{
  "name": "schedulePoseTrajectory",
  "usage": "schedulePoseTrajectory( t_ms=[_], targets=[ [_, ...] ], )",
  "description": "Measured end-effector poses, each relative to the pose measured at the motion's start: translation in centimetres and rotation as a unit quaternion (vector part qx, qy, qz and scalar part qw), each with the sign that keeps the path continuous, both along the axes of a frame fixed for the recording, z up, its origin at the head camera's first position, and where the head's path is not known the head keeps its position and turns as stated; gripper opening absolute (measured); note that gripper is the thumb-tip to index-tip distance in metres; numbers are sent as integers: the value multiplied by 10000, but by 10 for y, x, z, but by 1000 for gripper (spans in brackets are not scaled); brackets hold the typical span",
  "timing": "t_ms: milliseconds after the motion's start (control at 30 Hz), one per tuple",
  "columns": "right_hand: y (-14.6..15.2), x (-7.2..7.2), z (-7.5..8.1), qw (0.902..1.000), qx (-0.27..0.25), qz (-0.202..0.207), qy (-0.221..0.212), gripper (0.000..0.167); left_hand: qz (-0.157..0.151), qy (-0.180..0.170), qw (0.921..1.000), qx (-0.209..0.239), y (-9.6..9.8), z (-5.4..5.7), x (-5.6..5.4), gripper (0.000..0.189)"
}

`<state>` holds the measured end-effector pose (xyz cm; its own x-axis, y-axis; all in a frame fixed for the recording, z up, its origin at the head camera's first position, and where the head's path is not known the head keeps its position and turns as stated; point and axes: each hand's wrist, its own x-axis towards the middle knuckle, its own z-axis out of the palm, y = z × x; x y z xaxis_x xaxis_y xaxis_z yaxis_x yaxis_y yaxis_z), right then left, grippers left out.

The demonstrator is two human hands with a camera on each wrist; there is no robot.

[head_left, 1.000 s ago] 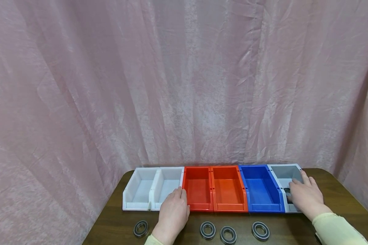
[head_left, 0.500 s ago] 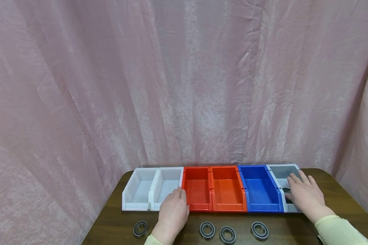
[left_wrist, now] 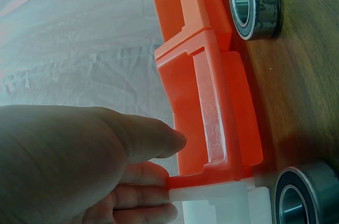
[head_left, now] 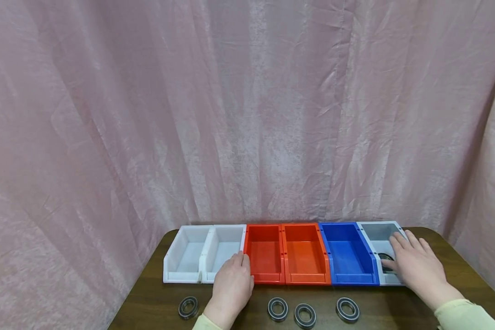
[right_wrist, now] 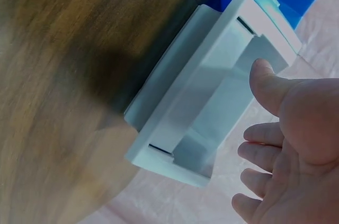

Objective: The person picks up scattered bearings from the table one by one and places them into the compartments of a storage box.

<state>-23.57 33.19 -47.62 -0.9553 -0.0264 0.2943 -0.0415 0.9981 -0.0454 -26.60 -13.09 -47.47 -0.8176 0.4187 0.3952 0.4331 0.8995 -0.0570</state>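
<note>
A pink curtain (head_left: 247,114) hangs behind a dark wooden table (head_left: 148,298). Along the table's far side runs a row of bins set side by side: two white bins (head_left: 205,256), then a red bin (head_left: 265,259), an orange bin (head_left: 306,259), a blue bin (head_left: 349,256) and a grey bin (head_left: 377,233) at the right end. The person's left hand (head_left: 233,282) lies at the seam between the second white bin and the red one, fingers loosely bent, thumb apart over the red bin's front, holding nothing; how firmly it touches the edge I can't tell. The right hand (head_left: 418,266) is spread over the grey bin, fingers apart, nothing in its grasp. Smallest are the metal rings: one ring (head_left: 384,255) inside the grey bin, partly covered by the right thumb; a lone ring (head_left: 181,309) on the table left of the left hand; and three more rings (head_left: 277,317) in front of the red, orange and blue bins.
</note>
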Motion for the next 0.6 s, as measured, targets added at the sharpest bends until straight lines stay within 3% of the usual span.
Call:
schedulePoseTrajectory(
  t_ms=[267, 500, 600],
  targets=[
    [-2, 16, 1, 9987, 75, 220, 446, 75, 18, -56, 10000, 36, 1, 1, 0, 56],
    [-6, 28, -6, 9924, 104, 436, 1147, 79, 31, -142, 9999, 22, 1, 2, 0, 57],
    [-10, 32, -5, 9927, 94, 407, 1132, 80, -14, -71, 10000, 18, 0, 2, 0, 57]
  ],
)
